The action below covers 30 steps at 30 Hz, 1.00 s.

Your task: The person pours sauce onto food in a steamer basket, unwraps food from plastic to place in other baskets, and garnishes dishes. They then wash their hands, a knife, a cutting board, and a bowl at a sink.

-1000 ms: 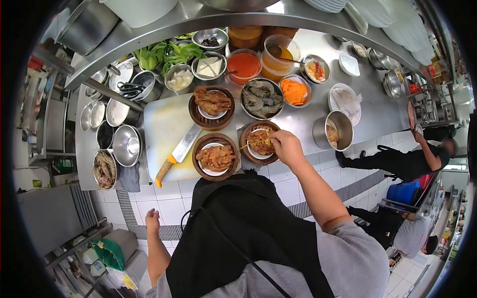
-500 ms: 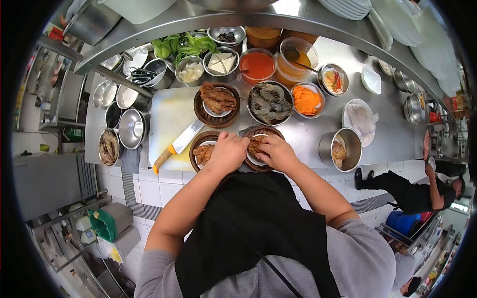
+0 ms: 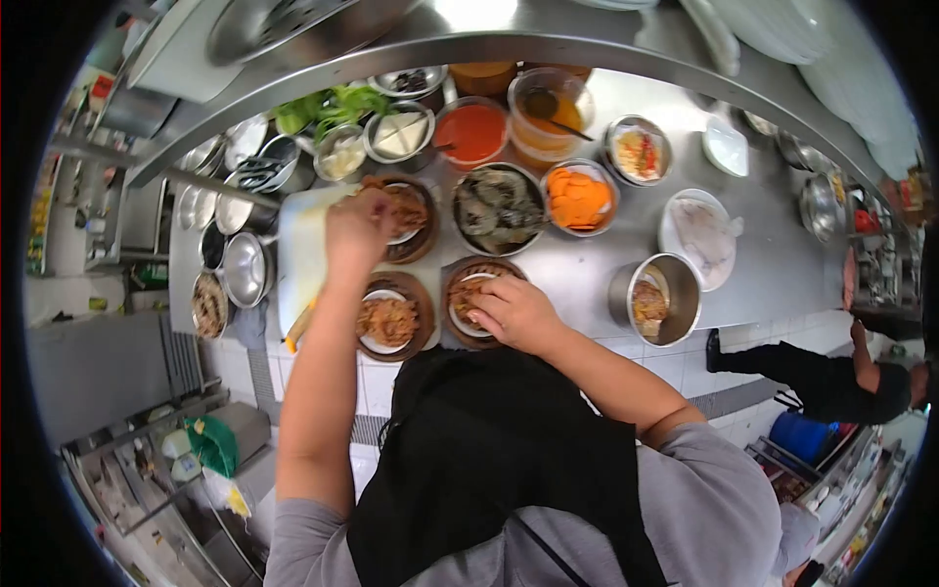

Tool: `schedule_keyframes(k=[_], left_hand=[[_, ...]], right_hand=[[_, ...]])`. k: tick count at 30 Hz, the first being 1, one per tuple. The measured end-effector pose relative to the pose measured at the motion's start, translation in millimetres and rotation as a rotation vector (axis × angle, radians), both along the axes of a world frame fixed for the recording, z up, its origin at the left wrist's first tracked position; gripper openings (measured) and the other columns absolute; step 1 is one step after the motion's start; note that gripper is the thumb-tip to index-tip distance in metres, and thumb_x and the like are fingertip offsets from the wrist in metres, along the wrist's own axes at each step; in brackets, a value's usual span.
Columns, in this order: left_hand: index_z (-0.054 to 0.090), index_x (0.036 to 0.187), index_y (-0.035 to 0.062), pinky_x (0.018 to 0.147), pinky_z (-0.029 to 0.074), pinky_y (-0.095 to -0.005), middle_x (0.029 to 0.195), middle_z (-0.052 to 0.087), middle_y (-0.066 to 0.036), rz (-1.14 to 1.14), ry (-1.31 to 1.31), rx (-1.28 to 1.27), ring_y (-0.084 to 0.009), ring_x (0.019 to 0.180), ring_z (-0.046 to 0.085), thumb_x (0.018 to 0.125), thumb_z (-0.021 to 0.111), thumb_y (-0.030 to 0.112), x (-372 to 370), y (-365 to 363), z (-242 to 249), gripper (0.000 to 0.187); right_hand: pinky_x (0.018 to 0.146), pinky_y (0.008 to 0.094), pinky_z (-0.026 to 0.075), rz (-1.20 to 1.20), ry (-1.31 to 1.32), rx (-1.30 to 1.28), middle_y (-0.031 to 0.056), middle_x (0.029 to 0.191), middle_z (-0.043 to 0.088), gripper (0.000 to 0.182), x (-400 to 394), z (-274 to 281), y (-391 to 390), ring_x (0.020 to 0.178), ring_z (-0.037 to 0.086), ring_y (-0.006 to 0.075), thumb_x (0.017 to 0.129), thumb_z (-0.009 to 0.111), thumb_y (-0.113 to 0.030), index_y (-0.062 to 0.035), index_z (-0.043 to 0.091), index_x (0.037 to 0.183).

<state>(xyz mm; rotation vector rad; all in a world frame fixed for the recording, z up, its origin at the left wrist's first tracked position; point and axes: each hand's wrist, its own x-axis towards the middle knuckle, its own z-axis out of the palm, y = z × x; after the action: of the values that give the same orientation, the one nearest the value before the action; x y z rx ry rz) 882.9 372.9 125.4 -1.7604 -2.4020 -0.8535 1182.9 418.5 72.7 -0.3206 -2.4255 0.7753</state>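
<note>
My left hand (image 3: 360, 230), blurred, is at the far bamboo steamer basket (image 3: 433, 230), its fingers curled in on brown chicken feet (image 3: 409, 210); how firmly it holds them is hidden. My right hand (image 3: 516, 313) bends its fingers over brown pieces in the near right steamer basket (image 3: 453, 328), which has a small white dish inside. Between my forearms stands the near left basket (image 3: 426, 333), with a heap of brown pieces (image 3: 387, 321) on its white dish. Under my left forearm, the knife shows only part of its yellow handle (image 3: 301, 326).
Behind the baskets stand a bowl of shrimp (image 3: 497, 208), sliced carrots (image 3: 579, 199) and a tub of red sauce (image 3: 471, 134). A steel pot (image 3: 685, 303) is at right. A metal shelf (image 3: 411, 57) overhangs the back. A co-worker (image 3: 831, 377) is at far right.
My left hand has moved from the near baskets to the far one, uncovering the near left heap. My right hand remains at the near right basket. The view has shifted slightly.
</note>
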Motion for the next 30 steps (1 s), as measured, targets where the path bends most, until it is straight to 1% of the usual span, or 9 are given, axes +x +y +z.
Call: schedule_keyframes(k=[3, 7, 8, 10, 16, 20, 26, 28, 30], left_hand=[[0.075, 0.094, 0.0111, 0.079, 0.053, -0.0476, 0.089, 0.074, -0.010, 0.043, 0.215, -0.137, -0.0342, 0.086, 0.069, 0.085, 0.073, 0.014, -23.9, 11.9, -15.8, 0.009], [0.075, 0.100, 0.0070, 0.082, 0.052, -0.0476, 0.100, 0.072, -0.014, 0.091, 0.046, -0.035, -0.0362, 0.095, 0.068, 0.088, 0.071, 0.011, -9.2, -16.4, -13.8, 0.014], [0.075, 0.102, 0.0051, 0.084, 0.053, -0.0470, 0.103, 0.071, -0.015, 0.147, -0.055, -0.043, -0.0368, 0.098, 0.067, 0.089, 0.070, 0.009, -1.1, -30.4, -12.6, 0.015], [0.073, 0.103, 0.0019, 0.088, 0.053, -0.0448, 0.103, 0.070, -0.017, 0.173, -0.159, 0.012, -0.0372, 0.101, 0.066, 0.089, 0.070, 0.006, 9.8, -60.6, -23.5, 0.015], [0.072, 0.108, -0.0004, 0.093, 0.053, -0.0409, 0.107, 0.069, -0.016, 0.338, -0.249, 0.054, -0.0334, 0.102, 0.066, 0.090, 0.070, 0.002, 23.3, -163.8, -27.8, 0.019], [0.072, 0.110, -0.0012, 0.092, 0.053, -0.0375, 0.108, 0.070, -0.014, 0.535, -0.283, 0.079, -0.0275, 0.100, 0.067, 0.091, 0.069, 0.001, 17.3, -234.1, -22.7, 0.019], [0.072, 0.110, 0.0012, 0.086, 0.054, -0.0339, 0.104, 0.071, -0.011, 0.724, -0.327, 0.016, -0.0206, 0.092, 0.067, 0.093, 0.070, 0.006, 21.4, -314.6, -50.4, 0.018], [0.073, 0.109, 0.0010, 0.085, 0.054, -0.0337, 0.102, 0.071, -0.011, 0.769, -0.327, -0.008, -0.0204, 0.090, 0.067, 0.092, 0.070, 0.005, 23.3, -340.2, -62.7, 0.018], [0.073, 0.110, 0.0000, 0.084, 0.053, -0.0327, 0.102, 0.070, -0.010, 0.859, -0.398, -0.040, -0.0187, 0.089, 0.066, 0.093, 0.071, 0.006, 27.2, -365.2, -73.7, 0.019]], right_hand=[[0.084, 0.0430, 0.055, -0.165, -0.068, 0.044, 0.0126, 0.100, 0.068, 0.017, 19.2, 16.7, 47.7, 0.092, 0.066, 0.0327, 0.091, 0.072, -0.022, -0.0055, 0.072, 0.097], [0.073, 0.0451, 0.058, -0.772, -0.184, -0.090, 0.0171, 0.093, 0.074, 0.021, 59.0, 25.6, 190.7, 0.081, 0.073, 0.0346, 0.091, 0.072, -0.022, -0.0048, 0.074, 0.103], [0.077, 0.0465, 0.059, -0.860, -0.245, 0.085, 0.0187, 0.096, 0.075, 0.021, 71.1, 11.1, 232.8, 0.086, 0.073, 0.0368, 0.091, 0.071, -0.022, -0.0051, 0.075, 0.103], [0.081, 0.0464, 0.058, -0.986, -0.410, 0.098, 0.0189, 0.101, 0.075, 0.020, 90.1, -26.4, 308.0, 0.091, 0.073, 0.0374, 0.091, 0.069, -0.021, -0.0076, 0.077, 0.102], [0.096, 0.0460, 0.055, -0.849, -0.844, 0.036, 0.0178, 0.115, 0.074, 0.024, 68.9, -49.3, 354.3, 0.110, 0.069, 0.0361, 0.093, 0.062, -0.019, -0.0105, 0.077, 0.111], [0.101, 0.0435, 0.054, -0.823, -0.736, -0.047, 0.0152, 0.121, 0.073, 0.022, 66.9, -37.8, 363.8, 0.117, 0.067, 0.0343, 0.091, 0.066, -0.022, -0.0137, 0.079, 0.107], [0.090, 0.0452, 0.057, -0.822, -0.810, 0.070, 0.0174, 0.102, 0.077, 0.021, 57.1, -48.2, 360.8, 0.098, 0.073, 0.0364, 0.086, 0.071, -0.022, -0.0113, 0.080, 0.102], [0.090, 0.0449, 0.057, -0.868, -0.641, 0.069, 0.0176, 0.109, 0.076, 0.020, 71.7, -52.3, 374.1, 0.103, 0.073, 0.0360, 0.089, 0.069, -0.019, -0.0121, 0.080, 0.104], [0.084, 0.0400, 0.059, -0.933, -0.496, -0.041, 0.0177, 0.101, 0.077, 0.019, 67.2, -10.0, 350.3, 0.092, 0.076, 0.0302, 0.089, 0.071, -0.019, -0.0089, 0.080, 0.102]])
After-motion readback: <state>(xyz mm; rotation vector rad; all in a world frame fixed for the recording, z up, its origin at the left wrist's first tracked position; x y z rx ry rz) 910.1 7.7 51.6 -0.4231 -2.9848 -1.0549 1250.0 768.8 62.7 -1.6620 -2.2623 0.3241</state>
